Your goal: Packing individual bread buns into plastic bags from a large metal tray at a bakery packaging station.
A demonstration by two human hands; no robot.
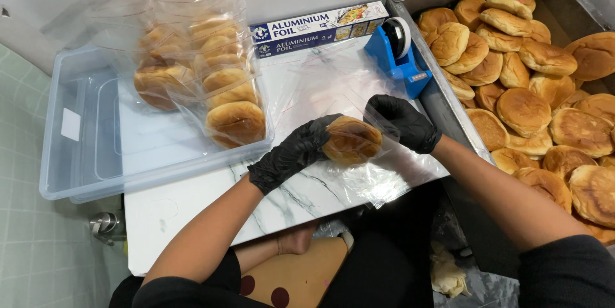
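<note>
Small bakery packing station: metal tray (pixel 442 100) heaped with buns (pixel 524 111), bagged buns (pixel 234 122) in a plastic bin (pixel 70 173), tape dispenser (pixel 400 58).

Gloved hands (pixel 349 141) around bagged bun (pixel 351 140)

Single head-worn camera, looking steeply down from above the person's chest, close over the white marble-patterned tabletop (pixel 301 196), clear plastic storage bin (pixel 70 161) at the frame's left, grey metal tray of golden buns (pixel 442 109) at right, far wall along the top edge
</note>
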